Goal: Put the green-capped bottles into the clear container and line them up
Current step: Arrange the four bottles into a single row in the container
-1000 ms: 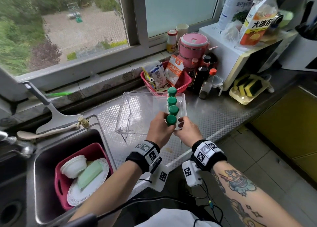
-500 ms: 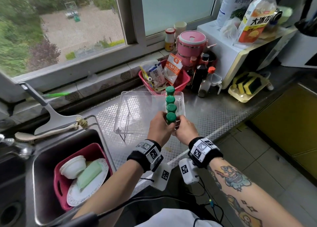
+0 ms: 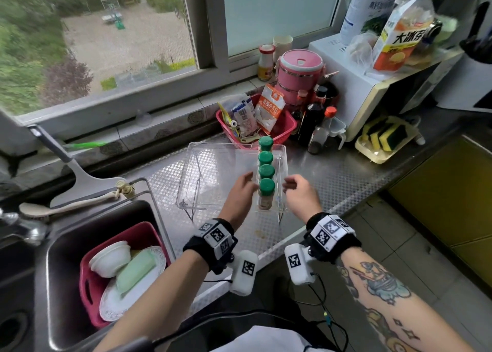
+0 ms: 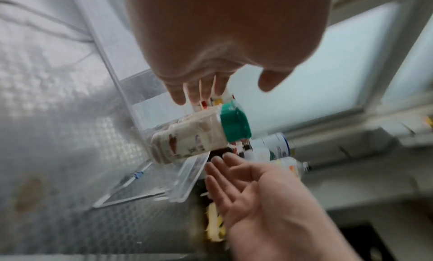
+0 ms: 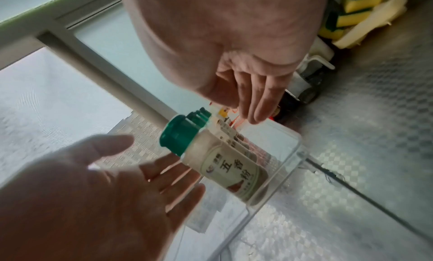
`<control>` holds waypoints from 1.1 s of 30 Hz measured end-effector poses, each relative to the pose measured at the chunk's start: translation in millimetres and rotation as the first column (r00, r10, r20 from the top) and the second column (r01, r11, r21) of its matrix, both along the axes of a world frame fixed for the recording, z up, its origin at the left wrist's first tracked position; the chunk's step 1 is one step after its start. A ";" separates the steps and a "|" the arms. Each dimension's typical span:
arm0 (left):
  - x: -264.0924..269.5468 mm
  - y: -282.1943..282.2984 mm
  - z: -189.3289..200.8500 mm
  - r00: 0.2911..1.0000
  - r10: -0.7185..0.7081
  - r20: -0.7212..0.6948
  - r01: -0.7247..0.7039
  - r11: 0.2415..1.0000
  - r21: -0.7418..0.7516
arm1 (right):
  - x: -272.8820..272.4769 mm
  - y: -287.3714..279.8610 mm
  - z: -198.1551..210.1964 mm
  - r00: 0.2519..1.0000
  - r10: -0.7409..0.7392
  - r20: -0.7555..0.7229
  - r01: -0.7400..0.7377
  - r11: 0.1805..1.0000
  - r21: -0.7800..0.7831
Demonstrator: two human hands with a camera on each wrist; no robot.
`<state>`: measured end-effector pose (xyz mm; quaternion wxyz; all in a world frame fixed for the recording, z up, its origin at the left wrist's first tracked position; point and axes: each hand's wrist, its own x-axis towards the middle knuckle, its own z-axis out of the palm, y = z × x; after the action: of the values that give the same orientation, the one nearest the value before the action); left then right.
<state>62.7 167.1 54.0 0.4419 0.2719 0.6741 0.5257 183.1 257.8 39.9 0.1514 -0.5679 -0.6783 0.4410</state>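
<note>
Four green-capped bottles (image 3: 266,174) stand upright in a single file along the right wall of the clear container (image 3: 213,176), running from about 12 o'clock at the far end to 6 o'clock nearest you. The container sits on the patterned steel desk (image 3: 332,181), with the red basket (image 3: 286,126) just beyond it at 12 o'clock and the sink (image 3: 64,239) off at 8 o'clock.

Your left hand (image 3: 241,192) flanks the nearest bottle (image 3: 266,193) at its 9 o'clock, and your right hand (image 3: 299,192) sits at its 3 o'clock, outside the container wall. Both hands are apart from the bottle with fingers loose and spread, gripping nothing; the wrist views confirm open palms on either side.

The row looks finished, so the step now is likely a clean release and check. Draw both hands straight back toward 6 o'clock rather than sideways, so no finger clips a cap. The bottles are tall and narrow, and one nudge could probably topple the whole file. If a cap looks out of line, press it lightly with flat fingers from both sides together, keeping the base planted.
</note>
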 end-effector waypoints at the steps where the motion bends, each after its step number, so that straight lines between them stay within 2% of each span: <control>1: -2.9 4.5 -0.2 0.997 0.046 0.067 -0.047 0.999 0.007 | -3.5 3.8 0.8 0.997 -0.056 -0.056 0.055 0.998 -0.018; 4: -5.7 21.3 0.5 0.960 0.119 0.254 -0.121 0.993 -0.007 | -20.8 11.2 -3.3 0.963 -0.117 -0.242 0.088 0.988 -0.129; 8: -7.2 44.9 2.1 0.931 0.163 0.328 -0.161 0.986 -0.034 | -45.1 18.3 -27.2 0.871 -0.174 -0.460 0.044 0.959 -0.281; 12: -9.9 62.5 -1.7 0.910 0.179 0.374 -0.184 0.983 -0.022 | -55.8 19.0 -20.1 0.797 -0.273 -0.539 0.015 0.901 -0.433; 16: -10.1 74.3 -2.3 0.874 0.092 0.477 -0.124 0.992 0.036 | -59.8 29.0 -23.7 0.708 -0.298 -0.640 -0.091 0.860 -0.502; 18: -9.9 77.1 -6.0 0.861 0.038 0.507 -0.077 0.996 0.055 | -60.4 32.1 -27.9 0.677 -0.325 -0.661 -0.115 0.840 -0.531; 22: -8.4 85.0 -17.6 0.845 0.042 0.533 -0.096 0.993 0.074 | -66.3 36.9 -40.8 0.623 -0.366 -0.691 -0.150 0.811 -0.565; 28: -13.0 92.7 -29.1 0.851 0.061 0.521 -0.131 0.986 0.099 | -71.0 38.9 -51.8 0.605 -0.324 -0.727 -0.135 0.858 -0.495; 33: -16.1 104.7 -31.5 0.859 0.054 0.509 -0.133 0.984 0.121 | -72.3 52.4 -57.1 0.587 -0.316 -0.745 -0.147 0.864 -0.482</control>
<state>46.6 271.9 22.5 0.5542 0.1252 0.5058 0.6491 110.8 310.3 -17.2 0.3116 -0.3578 -0.3692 0.7991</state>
